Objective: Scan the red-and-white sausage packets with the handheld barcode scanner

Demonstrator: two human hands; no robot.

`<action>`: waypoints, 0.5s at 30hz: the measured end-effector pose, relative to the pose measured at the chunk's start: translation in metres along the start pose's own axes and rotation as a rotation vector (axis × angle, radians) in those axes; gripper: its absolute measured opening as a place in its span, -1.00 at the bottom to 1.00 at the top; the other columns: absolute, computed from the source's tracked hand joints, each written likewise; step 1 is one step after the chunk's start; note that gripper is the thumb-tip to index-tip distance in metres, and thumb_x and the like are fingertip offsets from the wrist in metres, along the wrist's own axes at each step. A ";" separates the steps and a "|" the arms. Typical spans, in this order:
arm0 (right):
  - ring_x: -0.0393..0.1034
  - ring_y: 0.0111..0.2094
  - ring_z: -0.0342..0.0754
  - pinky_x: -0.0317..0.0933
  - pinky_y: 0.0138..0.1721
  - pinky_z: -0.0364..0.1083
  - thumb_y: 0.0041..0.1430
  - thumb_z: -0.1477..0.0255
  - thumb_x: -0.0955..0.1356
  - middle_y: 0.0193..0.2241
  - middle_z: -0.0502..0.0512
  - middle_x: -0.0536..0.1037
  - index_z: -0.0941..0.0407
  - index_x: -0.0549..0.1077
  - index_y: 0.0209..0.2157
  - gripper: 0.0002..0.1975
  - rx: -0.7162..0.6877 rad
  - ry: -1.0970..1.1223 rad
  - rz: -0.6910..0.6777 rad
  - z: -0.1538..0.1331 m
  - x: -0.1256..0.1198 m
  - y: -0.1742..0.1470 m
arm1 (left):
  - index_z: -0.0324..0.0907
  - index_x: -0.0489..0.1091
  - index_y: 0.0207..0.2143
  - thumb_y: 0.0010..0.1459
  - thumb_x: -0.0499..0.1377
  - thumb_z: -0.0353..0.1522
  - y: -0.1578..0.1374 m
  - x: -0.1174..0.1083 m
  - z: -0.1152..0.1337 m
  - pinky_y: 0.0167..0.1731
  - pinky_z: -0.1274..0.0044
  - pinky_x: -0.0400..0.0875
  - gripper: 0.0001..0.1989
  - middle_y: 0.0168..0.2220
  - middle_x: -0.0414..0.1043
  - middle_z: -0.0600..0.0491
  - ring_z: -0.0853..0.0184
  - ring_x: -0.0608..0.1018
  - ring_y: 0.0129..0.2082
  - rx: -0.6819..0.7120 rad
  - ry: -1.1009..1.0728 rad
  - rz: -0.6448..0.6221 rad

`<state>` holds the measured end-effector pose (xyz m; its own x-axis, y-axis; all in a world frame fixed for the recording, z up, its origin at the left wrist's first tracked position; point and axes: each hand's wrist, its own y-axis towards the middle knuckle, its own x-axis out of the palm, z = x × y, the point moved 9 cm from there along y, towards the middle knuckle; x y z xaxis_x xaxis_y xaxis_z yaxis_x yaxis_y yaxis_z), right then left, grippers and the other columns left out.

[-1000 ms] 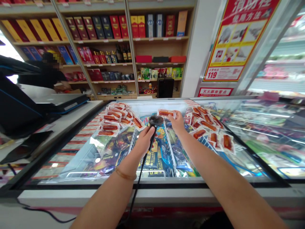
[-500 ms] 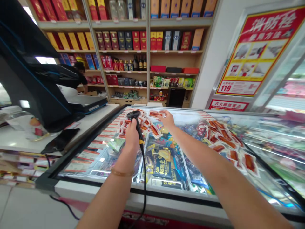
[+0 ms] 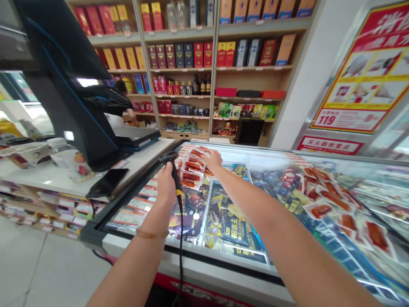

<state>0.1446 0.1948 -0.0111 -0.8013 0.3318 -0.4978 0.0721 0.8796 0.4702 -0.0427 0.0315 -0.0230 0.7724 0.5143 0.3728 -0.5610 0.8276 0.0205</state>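
My left hand (image 3: 166, 183) is wrapped round the handle of a black barcode scanner (image 3: 168, 157), held over the left part of the glass-topped freezer (image 3: 265, 158). Its black cable (image 3: 181, 230) hangs down over the freezer's front edge. Just right of the scanner, clear-wrapped reddish sausages (image 3: 191, 175) lie in a pile on the glass. At the back of this pile my right hand (image 3: 213, 161) pinches the edge of a sausage packet (image 3: 197, 152); the fingertips are partly hidden. A second group of packed sausages (image 3: 332, 196) lies on the glass further right.
A black checkout machine with a scale (image 3: 136, 135) stands on the white counter (image 3: 145, 160) at left, beside a dark phone-like slab (image 3: 108, 182). Shelves of boxed bottles (image 3: 180, 56) line the back. Another person (image 3: 123, 100) is partly hidden behind the machine.
My right hand has brought its sausage packet left onto the pile beside the scanner. The scanner is still in my left hand. The view has turned left.
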 end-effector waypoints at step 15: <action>0.44 -0.09 0.01 0.26 0.01 0.01 0.02 0.55 0.34 -0.11 0.12 0.56 0.06 0.53 -0.19 -0.71 0.006 -0.428 -0.204 0.150 -0.225 -0.084 | -0.19 0.32 -0.39 -0.01 0.20 -0.01 -0.095 0.155 -0.081 -0.76 0.62 0.20 -0.58 -0.51 0.41 0.08 0.48 0.33 -0.70 -0.191 0.021 -0.425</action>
<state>0.4075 0.0974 -0.0477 -0.4828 0.2620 -0.8356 -0.0570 0.9428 0.3286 0.1546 0.0509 -0.0419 0.9287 0.1235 0.3495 -0.1302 0.9915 -0.0046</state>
